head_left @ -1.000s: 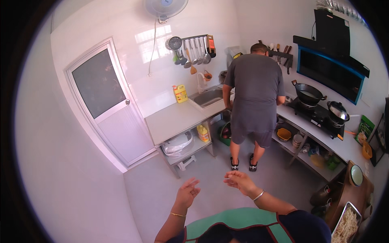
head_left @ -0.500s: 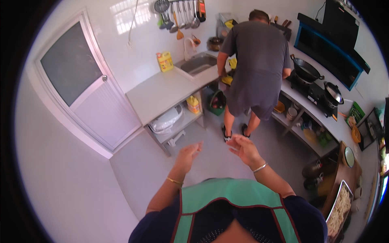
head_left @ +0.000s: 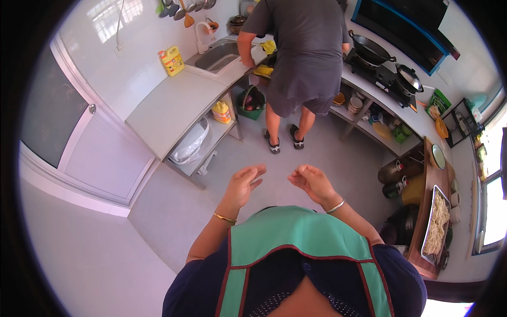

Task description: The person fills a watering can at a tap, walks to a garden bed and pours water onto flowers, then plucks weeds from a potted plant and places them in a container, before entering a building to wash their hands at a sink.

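Note:
Both hands are raised in front of the green apron (head_left: 296, 232), over the grey floor. My left hand (head_left: 244, 185) is empty, its fingers loosely bent and the thumb apart from them. Across a gap, my right hand (head_left: 312, 185) is also empty, palm turned inward with the fingers gently curved. Neither hand touches anything. Beyond them a person (head_left: 306, 58) in dark grey clothes stands with their back to me, bent at the counter corner. That person's left hand is near a yellow cloth (head_left: 263, 70).
To the left are a door (head_left: 105, 142) and a counter (head_left: 169, 111) with a sink (head_left: 219, 57) and yellow jug (head_left: 171, 61). A wok (head_left: 371, 50) and lidded pot (head_left: 408, 79) sit on the right-hand stove. Nearer, a tray of noodle-like strips (head_left: 437, 224) rests on a wooden surface.
The view has turned right and downward, so the room shifts left and up in it. My hands stay raised and empty, their fingers slightly more curved. The other person remains at the corner.

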A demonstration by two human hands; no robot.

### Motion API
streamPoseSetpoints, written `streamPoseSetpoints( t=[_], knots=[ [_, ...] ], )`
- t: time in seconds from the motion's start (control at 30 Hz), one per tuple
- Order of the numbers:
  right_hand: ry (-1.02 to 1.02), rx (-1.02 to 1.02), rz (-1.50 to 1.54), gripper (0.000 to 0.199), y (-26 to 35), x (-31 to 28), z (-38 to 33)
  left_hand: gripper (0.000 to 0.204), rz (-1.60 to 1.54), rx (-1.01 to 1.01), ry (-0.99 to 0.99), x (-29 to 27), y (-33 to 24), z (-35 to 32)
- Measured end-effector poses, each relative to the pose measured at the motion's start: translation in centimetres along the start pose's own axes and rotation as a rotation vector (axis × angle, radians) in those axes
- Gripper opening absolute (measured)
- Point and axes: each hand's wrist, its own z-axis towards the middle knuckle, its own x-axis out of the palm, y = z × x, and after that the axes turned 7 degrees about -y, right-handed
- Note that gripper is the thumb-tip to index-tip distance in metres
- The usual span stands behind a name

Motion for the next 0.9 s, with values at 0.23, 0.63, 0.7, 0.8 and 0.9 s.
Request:
streamPoseSetpoints(
  t=[0.23,0.63,0.7,0.8,0.9],
  knots=[
    [0.048,0.000,0.097,0.031,1.8,2.3,1.1,0.018,0.026,-0.016,-0.005,-0.1,-0.3,-0.7],
    [0.155,0.133,0.117,0.026,2.8,-0.9,5.2,0.013,-0.040,0.014,-0.189,0.6,1.2,0.1],
    [0.141,0.150,0.114,0.025,3.7,-2.1,5.6,0.012,-0.006,-0.005,-0.252,1.5,1.6,1.1],
    [0.130,0.154,0.105,0.023,4.8,-4.2,6.9,0.014,-0.125,-0.007,-0.174,0.8,2.8,3.4],
    [0.091,0.131,0.109,0.022,5.1,-6.3,8.7,0.013,-0.107,-0.008,-0.257,1.2,3.3,5.2]
  ],
)
